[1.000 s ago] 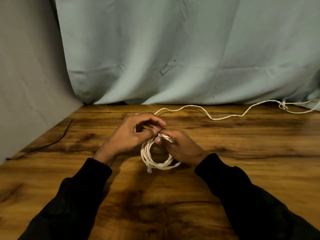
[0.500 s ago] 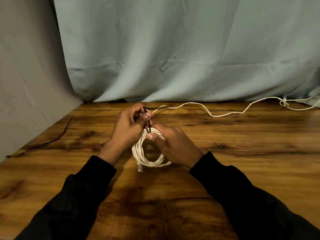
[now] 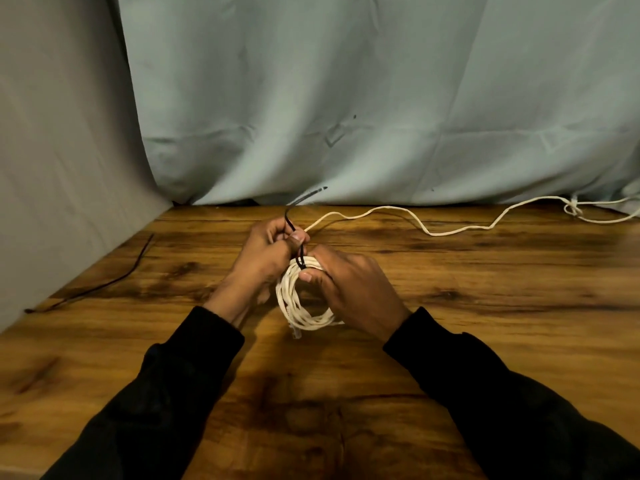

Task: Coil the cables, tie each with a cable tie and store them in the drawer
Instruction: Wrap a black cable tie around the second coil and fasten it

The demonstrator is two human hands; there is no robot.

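A white cable coil (image 3: 300, 308) stands above the middle of the wooden table (image 3: 485, 341). My right hand (image 3: 349, 289) grips the coil's upper right side, thumb pressed on the strands. A black cable tie (image 3: 300, 256) loops round the top of the coil. My left hand (image 3: 266, 254) pinches the tie's tail, which sticks up past my fingers and blurs toward the curtain. A clear plug hangs at the coil's lower left.
A second white cable (image 3: 450, 230) snakes loose along the back of the table to a knot at the far right (image 3: 573, 210). Another black cable tie (image 3: 104, 285) lies near the left edge. Grey-blue curtains (image 3: 346, 98) close off the back and left.
My left hand has pulled the tie's tail up and away, so the loop sits tighter on the coil. Both hands and the coil shifted slightly.
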